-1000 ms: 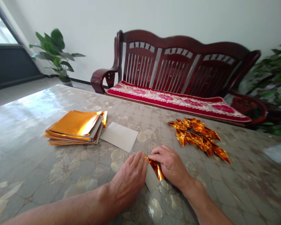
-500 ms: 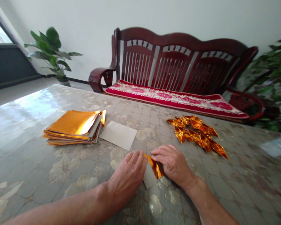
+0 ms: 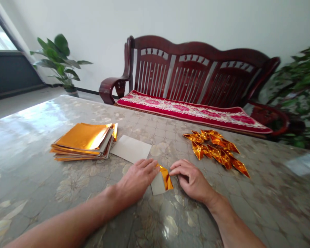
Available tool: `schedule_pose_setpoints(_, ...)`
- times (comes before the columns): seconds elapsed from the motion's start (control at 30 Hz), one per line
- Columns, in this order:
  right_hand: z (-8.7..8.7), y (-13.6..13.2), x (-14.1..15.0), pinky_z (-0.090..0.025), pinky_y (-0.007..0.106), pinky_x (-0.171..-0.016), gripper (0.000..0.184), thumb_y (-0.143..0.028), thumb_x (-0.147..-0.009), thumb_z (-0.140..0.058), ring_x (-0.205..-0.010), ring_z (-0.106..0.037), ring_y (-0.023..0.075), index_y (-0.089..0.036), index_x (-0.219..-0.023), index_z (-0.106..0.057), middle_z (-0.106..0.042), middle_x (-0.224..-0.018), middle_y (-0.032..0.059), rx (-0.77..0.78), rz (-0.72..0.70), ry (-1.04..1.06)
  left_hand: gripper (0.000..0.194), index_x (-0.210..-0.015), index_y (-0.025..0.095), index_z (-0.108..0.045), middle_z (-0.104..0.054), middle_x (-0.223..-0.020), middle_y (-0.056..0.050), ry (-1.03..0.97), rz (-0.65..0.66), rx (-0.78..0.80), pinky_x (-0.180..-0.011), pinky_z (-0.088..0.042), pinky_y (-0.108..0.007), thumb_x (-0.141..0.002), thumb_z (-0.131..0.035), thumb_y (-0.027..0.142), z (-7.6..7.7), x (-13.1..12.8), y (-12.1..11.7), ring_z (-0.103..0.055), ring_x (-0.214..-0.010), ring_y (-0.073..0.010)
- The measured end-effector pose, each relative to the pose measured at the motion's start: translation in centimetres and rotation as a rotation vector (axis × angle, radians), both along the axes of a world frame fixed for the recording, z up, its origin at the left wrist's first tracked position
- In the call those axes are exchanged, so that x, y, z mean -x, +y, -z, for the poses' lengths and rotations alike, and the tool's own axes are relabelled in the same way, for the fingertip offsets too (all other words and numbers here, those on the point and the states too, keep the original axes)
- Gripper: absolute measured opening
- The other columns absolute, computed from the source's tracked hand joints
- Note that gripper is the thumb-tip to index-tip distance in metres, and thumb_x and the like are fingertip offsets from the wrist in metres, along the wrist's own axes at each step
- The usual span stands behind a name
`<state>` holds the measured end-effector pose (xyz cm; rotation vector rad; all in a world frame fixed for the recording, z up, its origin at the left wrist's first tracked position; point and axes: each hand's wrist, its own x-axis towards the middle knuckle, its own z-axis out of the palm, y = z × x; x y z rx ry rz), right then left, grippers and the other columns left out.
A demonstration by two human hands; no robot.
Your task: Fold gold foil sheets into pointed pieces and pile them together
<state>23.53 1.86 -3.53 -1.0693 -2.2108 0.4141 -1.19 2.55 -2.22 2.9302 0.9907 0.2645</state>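
A sheet of gold foil paper point(image 3: 158, 185) lies partly folded on the table before me. Its pale grey back faces up, with a strip of gold turned over along the right side. My left hand point(image 3: 141, 177) rests across its left part, fingers close together and holding it; the thumb is hidden. My right hand point(image 3: 192, 179) is at the gold edge, fingers curled and fingertips touching the strip. Behind the left hand lies a flat sheet of paper point(image 3: 131, 148), grey side up. Folded gold paper pieces point(image 3: 218, 146) sit in a group beyond the right hand.
A stack of gold foil paper point(image 3: 81, 137) stands on the left of the patterned table point(image 3: 93, 210). A clear plastic piece point(image 3: 303, 163) lies at the right edge. Beyond the table are a wooden bench point(image 3: 181, 75) with a red cover and a potted plant point(image 3: 59, 57).
The foil paper has turned slightly and moved left with my left hand. My right hand has drawn back a little from over the paper to its right edge.
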Motion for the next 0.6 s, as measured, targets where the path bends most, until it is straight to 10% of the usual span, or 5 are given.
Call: schedule_pose_setpoints(0.6,-0.64,-0.4,0.45,-0.047,0.04,-0.092,0.024,-0.011,-0.086,-0.067,-0.102,-0.058,0.019,-0.03,-0.098,-0.075,-0.067,-0.108,0.0019,0.017,-0.1,-0.124,0.032,-0.124,0.022,-0.062,-0.06,-0.123,-0.006,-0.148,-0.08,0.139,-0.105,-0.043,-0.037,-0.094,-0.052,0.024,-0.2,-0.1,0.73,-0.054,-0.112,-0.0226)
